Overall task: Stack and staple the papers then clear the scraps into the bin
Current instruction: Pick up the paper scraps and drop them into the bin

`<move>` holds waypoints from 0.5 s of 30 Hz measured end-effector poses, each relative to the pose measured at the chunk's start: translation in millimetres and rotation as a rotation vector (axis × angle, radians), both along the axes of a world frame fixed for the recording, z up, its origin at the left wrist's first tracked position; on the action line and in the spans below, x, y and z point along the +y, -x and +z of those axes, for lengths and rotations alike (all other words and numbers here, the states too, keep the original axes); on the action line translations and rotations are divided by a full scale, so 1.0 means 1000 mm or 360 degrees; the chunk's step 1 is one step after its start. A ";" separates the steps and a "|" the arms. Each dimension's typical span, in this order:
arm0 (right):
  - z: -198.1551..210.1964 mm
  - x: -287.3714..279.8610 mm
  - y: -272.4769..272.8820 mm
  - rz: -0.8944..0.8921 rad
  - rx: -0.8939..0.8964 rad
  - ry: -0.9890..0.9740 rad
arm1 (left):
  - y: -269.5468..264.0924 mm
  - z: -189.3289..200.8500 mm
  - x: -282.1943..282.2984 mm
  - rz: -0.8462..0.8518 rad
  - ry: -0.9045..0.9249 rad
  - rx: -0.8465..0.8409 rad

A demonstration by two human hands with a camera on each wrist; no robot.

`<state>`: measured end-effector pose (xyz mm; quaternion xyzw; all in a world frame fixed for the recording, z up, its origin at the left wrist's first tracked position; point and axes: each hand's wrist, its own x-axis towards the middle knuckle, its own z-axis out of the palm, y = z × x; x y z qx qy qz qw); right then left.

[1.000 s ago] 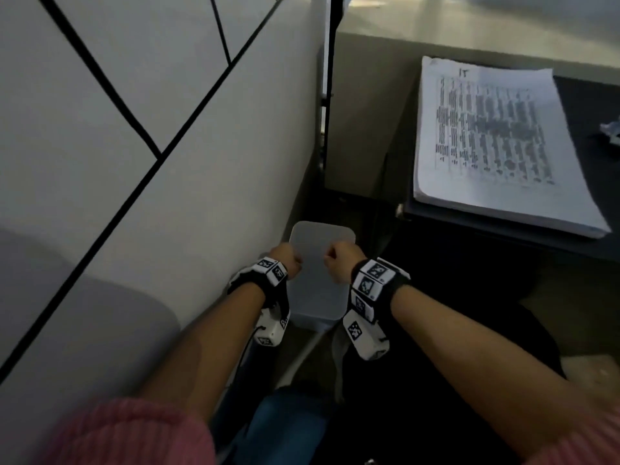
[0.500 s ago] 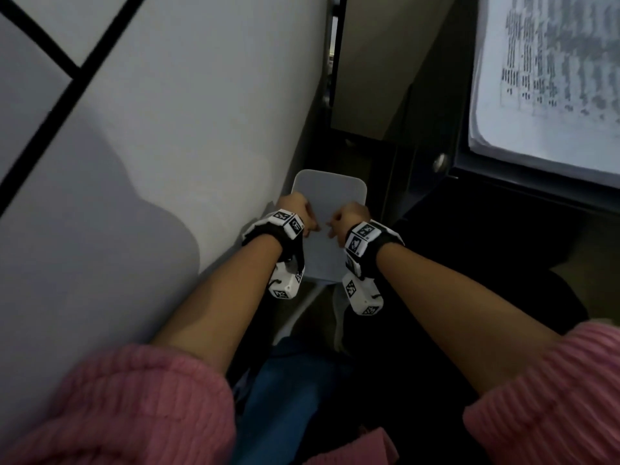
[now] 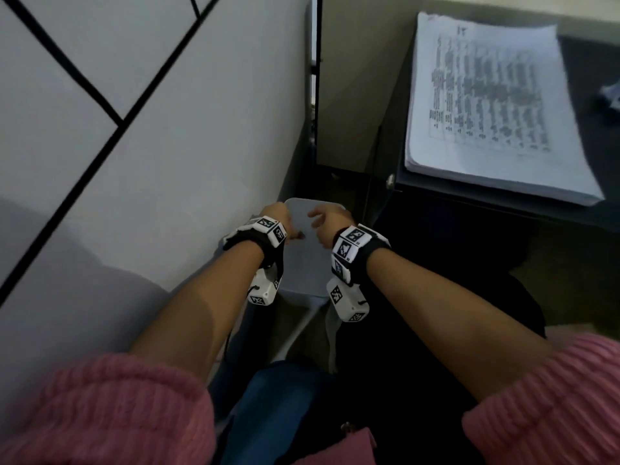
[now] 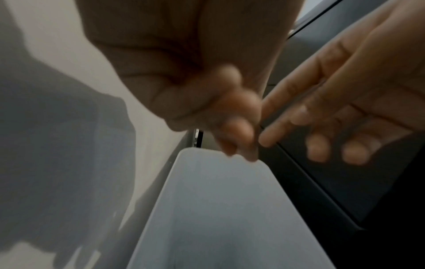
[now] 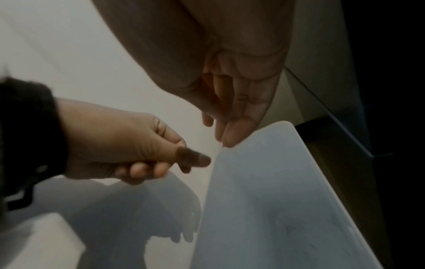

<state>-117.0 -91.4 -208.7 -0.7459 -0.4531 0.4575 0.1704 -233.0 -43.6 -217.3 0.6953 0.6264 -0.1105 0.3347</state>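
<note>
A pale rectangular bin (image 3: pixel 304 263) stands on the floor between the wall and a dark desk. Both hands hover over its open top. My left hand (image 3: pixel 278 218) is over the left rim with its fingers curled and the thumb laid on the index finger; the right wrist view shows nothing in the left hand (image 5: pixel 142 154). My right hand (image 3: pixel 327 219) hangs over the bin's far end with straight, spread fingers, and the right hand (image 5: pixel 236 112) holds nothing. What I see of the bin (image 5: pixel 276 200) inside is bare. A thick stack of printed papers (image 3: pixel 486 105) lies on the desk.
A white wall (image 3: pixel 151 162) with black lines runs close along the bin's left side. The dark desk's (image 3: pixel 469 209) edge overhangs on the right. A small crumpled white scrap (image 3: pixel 612 95) lies at the desk's far right. My knees are below the bin.
Both hands were fists over the bin; the right hand has since spread its fingers. The left hand stays curled. The head view swung down and back up.
</note>
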 end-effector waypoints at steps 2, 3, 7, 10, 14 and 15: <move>0.024 -0.010 -0.002 0.0118 -0.0033 -0.0089 | -0.005 0.020 -0.002 0.0004 -0.0137 -0.0009; 0.035 -0.016 -0.004 0.0159 -0.0044 -0.0156 | -0.008 0.031 -0.002 0.0000 -0.0202 -0.0012; 0.088 -0.042 -0.022 0.0284 0.0099 -0.0420 | -0.025 0.079 -0.004 -0.0112 -0.0447 -0.0109; 0.127 -0.069 -0.052 0.0334 0.0195 -0.0577 | -0.044 0.118 -0.008 -0.0159 -0.0672 -0.0277; 0.166 -0.104 -0.112 0.0189 0.0154 -0.0689 | -0.087 0.167 -0.016 -0.0149 -0.0969 -0.0485; 0.173 -0.110 -0.130 0.0146 0.0090 -0.0722 | -0.101 0.178 -0.020 -0.0188 -0.1014 -0.0526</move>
